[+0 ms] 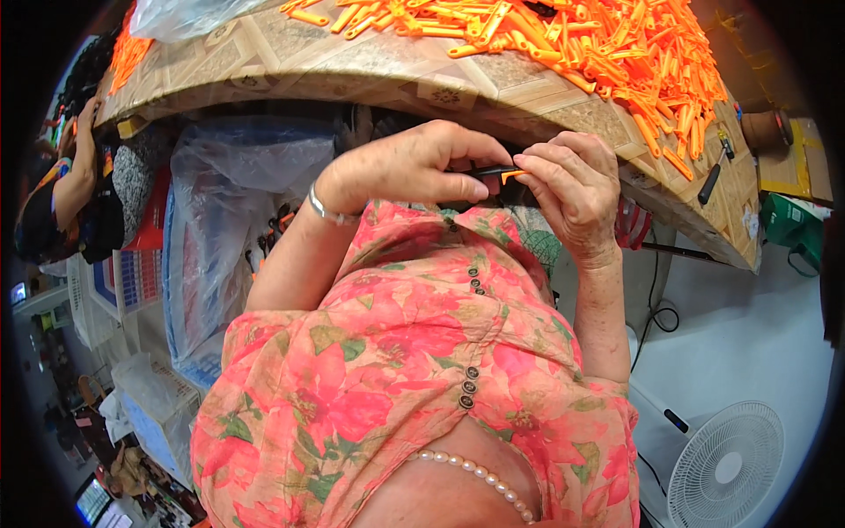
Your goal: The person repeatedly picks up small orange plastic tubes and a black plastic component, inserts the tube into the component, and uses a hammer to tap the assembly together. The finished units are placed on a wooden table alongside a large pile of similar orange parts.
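In front of my chest, just off the table edge, both hands meet over a small slim piece. My left hand [431, 163], with a silver bracelet at the wrist, is closed with thumb and fingers around a narrow black plastic piece [495, 170]. My right hand [572, 185] pinches at the other end, where a small orange plastic piece [512, 176] shows against the black one. Whether the two are joined I cannot tell, as fingers cover part of them. Beyond my hands, a large heap of orange plastic pieces [607, 53] lies on the patterned table [387, 66].
A black-handled screwdriver [711, 180] lies near the table's right corner. To my left stands a blue container lined with clear plastic [220, 194], dark parts beside it. A white fan [726, 466] is at lower right. Another person's arm [79, 172] reaches the table at far left.
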### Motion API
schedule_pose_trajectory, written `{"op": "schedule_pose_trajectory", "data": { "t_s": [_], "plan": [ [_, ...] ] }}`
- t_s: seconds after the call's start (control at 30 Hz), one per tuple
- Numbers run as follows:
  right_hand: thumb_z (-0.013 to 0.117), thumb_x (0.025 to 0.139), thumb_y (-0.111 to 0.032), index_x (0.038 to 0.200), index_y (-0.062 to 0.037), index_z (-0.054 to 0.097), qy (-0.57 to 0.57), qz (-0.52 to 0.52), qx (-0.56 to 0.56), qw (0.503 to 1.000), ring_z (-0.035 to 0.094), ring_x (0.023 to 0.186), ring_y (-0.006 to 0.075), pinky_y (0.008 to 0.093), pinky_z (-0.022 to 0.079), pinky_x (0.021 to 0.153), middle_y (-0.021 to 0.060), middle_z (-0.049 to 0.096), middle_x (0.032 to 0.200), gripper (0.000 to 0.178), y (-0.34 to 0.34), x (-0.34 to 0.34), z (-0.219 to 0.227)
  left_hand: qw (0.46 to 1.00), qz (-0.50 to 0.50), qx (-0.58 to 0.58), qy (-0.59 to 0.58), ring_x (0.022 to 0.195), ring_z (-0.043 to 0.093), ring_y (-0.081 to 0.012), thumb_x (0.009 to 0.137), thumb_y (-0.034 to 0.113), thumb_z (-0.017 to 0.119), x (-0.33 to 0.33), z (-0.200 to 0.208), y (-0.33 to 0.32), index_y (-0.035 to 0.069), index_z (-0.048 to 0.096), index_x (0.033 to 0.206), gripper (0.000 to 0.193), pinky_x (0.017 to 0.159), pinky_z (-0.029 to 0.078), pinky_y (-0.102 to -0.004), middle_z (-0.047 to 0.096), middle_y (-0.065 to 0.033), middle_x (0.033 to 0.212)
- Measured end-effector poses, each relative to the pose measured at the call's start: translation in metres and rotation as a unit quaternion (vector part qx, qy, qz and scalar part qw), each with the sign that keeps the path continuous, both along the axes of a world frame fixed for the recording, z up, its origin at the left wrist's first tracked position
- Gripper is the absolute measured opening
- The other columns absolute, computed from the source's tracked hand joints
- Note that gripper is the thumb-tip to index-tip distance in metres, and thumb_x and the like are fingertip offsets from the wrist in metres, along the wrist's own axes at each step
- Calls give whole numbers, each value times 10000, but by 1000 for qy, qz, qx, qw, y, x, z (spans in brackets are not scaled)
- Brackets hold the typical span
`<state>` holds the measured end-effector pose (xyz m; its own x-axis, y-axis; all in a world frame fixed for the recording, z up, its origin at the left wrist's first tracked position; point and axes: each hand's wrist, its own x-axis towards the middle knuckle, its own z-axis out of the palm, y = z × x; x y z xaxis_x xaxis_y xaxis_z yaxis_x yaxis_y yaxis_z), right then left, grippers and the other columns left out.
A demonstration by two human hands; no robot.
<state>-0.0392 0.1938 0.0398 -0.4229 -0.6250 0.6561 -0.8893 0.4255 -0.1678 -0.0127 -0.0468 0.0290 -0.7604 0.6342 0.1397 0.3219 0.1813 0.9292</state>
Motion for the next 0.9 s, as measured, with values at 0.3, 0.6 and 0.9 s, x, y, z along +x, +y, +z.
{"op": "schedule_pose_trajectory", "data": {
  "t_s": [0.3,0.6,0.9],
  "plan": [
    [769,753,-144,806,-95,675,-72,-86,-33,993,610,793,244,379,449,781,31,651,784,118,-4,-4,-13,812,322,-211,438,941,632,-308,752,196,792,6,22,33,53,646,1073,381,856,504,-400,649,-112,965],
    [800,751,-147,1000,-114,713,126,-120,-41,984,619,909,203,391,452,878,-8,660,909,266,-9,0,-10,859,217,324,-332,723,647,-100,945,283,683,15,6,29,-20,652,1069,328,644,565,-241,683,-85,885],
    [780,736,-101,981,-95,697,93,-81,-67,990,620,863,218,373,476,807,11,658,911,259,-22,6,-33,847,245,352,-314,781,682,-124,946,129,657,10,-17,35,-27,657,1083,207,697,583,-241,687,-81,937]
  ]
}}
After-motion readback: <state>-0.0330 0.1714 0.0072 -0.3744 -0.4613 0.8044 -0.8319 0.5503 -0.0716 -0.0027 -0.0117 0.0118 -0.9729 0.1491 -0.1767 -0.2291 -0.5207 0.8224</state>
